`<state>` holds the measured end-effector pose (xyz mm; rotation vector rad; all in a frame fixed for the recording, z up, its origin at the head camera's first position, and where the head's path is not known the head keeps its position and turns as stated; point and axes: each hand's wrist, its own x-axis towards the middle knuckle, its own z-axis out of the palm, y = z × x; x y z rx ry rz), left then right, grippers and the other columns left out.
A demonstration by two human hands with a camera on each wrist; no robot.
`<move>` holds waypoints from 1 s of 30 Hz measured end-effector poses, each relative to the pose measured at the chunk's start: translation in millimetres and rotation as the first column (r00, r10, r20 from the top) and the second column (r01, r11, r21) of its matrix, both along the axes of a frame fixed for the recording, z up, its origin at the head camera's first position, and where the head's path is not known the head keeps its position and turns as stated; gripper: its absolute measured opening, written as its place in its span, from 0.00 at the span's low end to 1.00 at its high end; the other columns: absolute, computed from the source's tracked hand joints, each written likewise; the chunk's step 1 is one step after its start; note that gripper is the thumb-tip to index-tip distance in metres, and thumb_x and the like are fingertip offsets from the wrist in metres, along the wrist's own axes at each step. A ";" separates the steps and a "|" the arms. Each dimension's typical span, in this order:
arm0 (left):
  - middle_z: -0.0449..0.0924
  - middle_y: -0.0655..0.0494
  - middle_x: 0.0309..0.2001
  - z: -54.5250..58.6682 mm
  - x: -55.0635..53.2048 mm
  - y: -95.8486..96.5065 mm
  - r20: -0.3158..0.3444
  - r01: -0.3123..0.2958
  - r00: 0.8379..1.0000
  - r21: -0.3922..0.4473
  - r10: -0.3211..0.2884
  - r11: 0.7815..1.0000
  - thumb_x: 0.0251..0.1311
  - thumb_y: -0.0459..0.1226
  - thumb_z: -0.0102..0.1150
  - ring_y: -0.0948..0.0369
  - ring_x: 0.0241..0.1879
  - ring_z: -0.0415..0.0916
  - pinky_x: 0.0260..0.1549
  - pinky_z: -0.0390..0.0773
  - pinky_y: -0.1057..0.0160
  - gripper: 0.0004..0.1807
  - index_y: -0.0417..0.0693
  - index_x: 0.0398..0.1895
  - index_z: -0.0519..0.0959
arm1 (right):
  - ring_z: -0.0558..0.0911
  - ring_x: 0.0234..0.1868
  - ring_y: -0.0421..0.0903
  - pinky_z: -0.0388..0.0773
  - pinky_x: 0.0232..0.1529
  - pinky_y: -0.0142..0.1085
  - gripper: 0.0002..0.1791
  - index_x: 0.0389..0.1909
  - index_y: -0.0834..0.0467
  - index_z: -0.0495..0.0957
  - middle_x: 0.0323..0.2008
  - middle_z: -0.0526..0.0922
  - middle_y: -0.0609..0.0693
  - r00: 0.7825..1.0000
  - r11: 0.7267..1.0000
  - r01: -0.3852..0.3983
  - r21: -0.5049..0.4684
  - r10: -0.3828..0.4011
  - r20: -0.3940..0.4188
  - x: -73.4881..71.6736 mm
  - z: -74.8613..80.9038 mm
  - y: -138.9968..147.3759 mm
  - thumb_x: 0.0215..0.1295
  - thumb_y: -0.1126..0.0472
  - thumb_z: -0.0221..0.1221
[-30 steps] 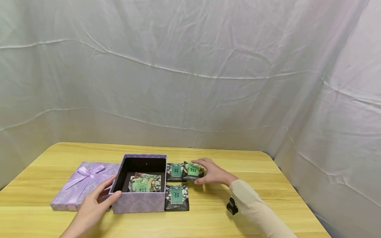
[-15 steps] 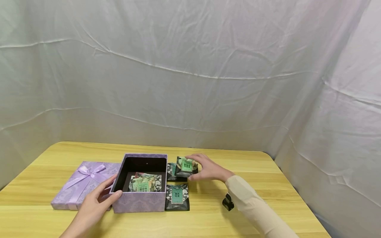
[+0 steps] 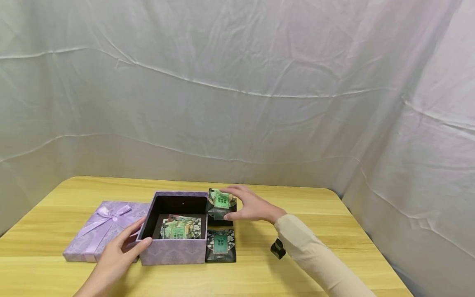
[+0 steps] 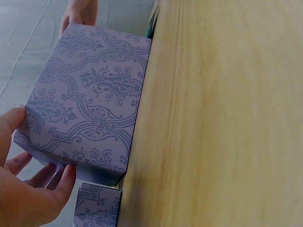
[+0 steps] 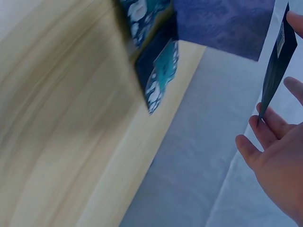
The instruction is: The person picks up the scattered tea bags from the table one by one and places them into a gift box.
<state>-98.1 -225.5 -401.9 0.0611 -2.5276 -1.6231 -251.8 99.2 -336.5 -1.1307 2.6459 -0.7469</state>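
Observation:
My right hand (image 3: 252, 204) holds a flat black sachet with a green label (image 3: 222, 201) by its edges, raised above the table just right of the open purple gift box. The right wrist view shows this sachet (image 5: 279, 61) edge-on between thumb and fingers. My left hand (image 3: 118, 251) grips the near left corner of the gift box (image 3: 172, 253), thumb at the front rim and fingers along the side. Several sachets (image 3: 178, 231) lie overlapping inside the box. Beneath the held sachet, another sachet (image 3: 220, 222) is mostly hidden.
A further sachet (image 3: 220, 246) lies on the yellow wood-grain table (image 3: 259, 272), against the box's right side. Left of the box lies its purple lid (image 3: 92, 239) with a ribbon bow. White cloth (image 3: 230, 123) hangs behind the table.
My right hand has lifted the green-labelled sachet and carried it left, over the back sachet towards the box. The left hand and the box have stayed in place.

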 end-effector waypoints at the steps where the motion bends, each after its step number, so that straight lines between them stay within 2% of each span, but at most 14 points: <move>1: 0.66 0.28 0.62 -0.3 0.0 0.2 -0.002 0.000 1.000 0.002 0.000 1.000 0.67 0.43 0.58 0.43 0.54 0.73 0.37 0.77 0.67 0.34 0.44 0.73 0.60 | 0.60 0.68 0.55 0.60 0.61 0.60 0.44 0.72 0.50 0.62 0.71 0.58 0.56 1.000 1.000 -0.007 0.001 0.007 -0.002 1.0 1.4 -1.9 0.55 0.44 0.66; 9: 0.65 0.28 0.63 -2.8 -0.2 -0.5 -0.002 0.007 1.000 0.002 -0.007 1.000 0.68 0.43 0.57 0.42 0.55 0.72 0.36 0.77 0.65 0.34 0.43 0.73 0.59 | 0.60 0.68 0.50 0.62 0.62 0.54 0.43 0.72 0.46 0.61 0.70 0.59 0.51 0.998 0.998 -0.059 0.013 0.059 -0.006 9.2 10.0 -20.6 0.56 0.42 0.65; 10: 0.65 0.28 0.63 -3.2 -0.4 -0.9 -0.002 0.006 1.000 -0.002 -0.007 1.000 0.68 0.43 0.57 0.47 0.54 0.74 0.36 0.77 0.66 0.34 0.44 0.73 0.60 | 0.60 0.69 0.49 0.61 0.62 0.54 0.43 0.72 0.46 0.61 0.71 0.59 0.50 0.998 0.998 -0.066 0.015 0.066 -0.006 10.1 10.8 -23.1 0.56 0.42 0.65; 11: 0.65 0.28 0.63 -3.4 -0.6 -1.1 -0.004 0.007 1.000 -0.006 -0.007 1.000 0.68 0.43 0.57 0.47 0.54 0.74 0.36 0.77 0.66 0.34 0.44 0.73 0.60 | 0.59 0.69 0.49 0.61 0.63 0.53 0.43 0.72 0.46 0.61 0.71 0.59 0.50 0.997 0.997 -0.073 0.017 0.073 -0.008 11.1 11.9 -25.7 0.57 0.43 0.65; 13: 0.66 0.29 0.63 -4.1 -0.9 -1.8 -0.007 0.006 1.000 -0.013 -0.006 1.000 0.67 0.43 0.57 0.56 0.51 0.76 0.37 0.77 0.67 0.34 0.44 0.73 0.60 | 0.59 0.69 0.48 0.62 0.63 0.53 0.42 0.73 0.45 0.60 0.71 0.59 0.50 0.996 0.996 -0.084 0.024 0.084 -0.015 13.4 13.8 -31.4 0.57 0.43 0.64; 16: 0.66 0.29 0.63 -4.7 -1.2 -2.8 -0.011 0.008 1.000 -0.023 -0.008 1.000 0.68 0.43 0.57 0.58 0.50 0.75 0.38 0.76 0.67 0.34 0.43 0.73 0.60 | 0.59 0.69 0.47 0.62 0.63 0.52 0.42 0.73 0.45 0.60 0.71 0.59 0.50 0.996 0.996 -0.091 0.020 0.091 -0.015 16.7 15.5 -40.7 0.58 0.43 0.65; 17: 0.66 0.29 0.63 -4.7 -1.0 -2.9 -0.014 0.008 1.000 -0.026 -0.009 1.000 0.68 0.43 0.57 0.54 0.51 0.75 0.38 0.76 0.68 0.34 0.43 0.73 0.60 | 0.58 0.69 0.47 0.62 0.63 0.52 0.42 0.73 0.45 0.60 0.71 0.59 0.49 0.996 0.996 -0.093 0.015 0.093 -0.016 18.0 15.7 -44.0 0.58 0.44 0.65; 18: 0.65 0.29 0.63 -4.9 -1.0 -3.1 -0.017 0.009 1.000 -0.027 -0.009 1.000 0.68 0.43 0.57 0.54 0.51 0.75 0.38 0.76 0.68 0.34 0.43 0.73 0.60 | 0.58 0.69 0.47 0.62 0.63 0.52 0.42 0.73 0.44 0.61 0.71 0.59 0.48 0.996 0.996 -0.093 0.008 0.093 -0.018 19.2 15.3 -47.0 0.58 0.44 0.65; 20: 0.65 0.28 0.63 -4.9 -0.9 -3.2 -0.018 0.013 1.000 -0.023 -0.013 1.000 0.68 0.42 0.57 0.44 0.54 0.73 0.37 0.76 0.67 0.34 0.43 0.73 0.59 | 0.58 0.69 0.46 0.62 0.62 0.52 0.42 0.72 0.44 0.61 0.71 0.58 0.48 0.995 0.995 -0.095 -0.011 0.095 -0.016 21.5 13.9 -52.9 0.58 0.43 0.65; 22: 0.64 0.27 0.63 -5.1 -0.9 -3.3 -0.016 0.014 1.000 -0.017 -0.014 1.000 0.68 0.42 0.57 0.42 0.54 0.73 0.36 0.77 0.67 0.34 0.43 0.73 0.59 | 0.57 0.70 0.46 0.62 0.63 0.52 0.42 0.72 0.43 0.61 0.71 0.58 0.47 0.995 0.995 -0.099 -0.023 0.098 -0.014 24.1 12.6 -58.3 0.58 0.43 0.65; 30: 0.65 0.28 0.63 -5.1 -1.3 -2.3 -0.021 0.012 1.000 -0.028 -0.012 1.000 0.68 0.42 0.57 0.45 0.54 0.73 0.36 0.77 0.66 0.34 0.43 0.73 0.60 | 0.56 0.70 0.44 0.61 0.63 0.51 0.42 0.73 0.41 0.59 0.72 0.56 0.44 0.995 0.995 -0.102 -0.006 0.102 0.006 32.3 11.1 -74.9 0.58 0.41 0.64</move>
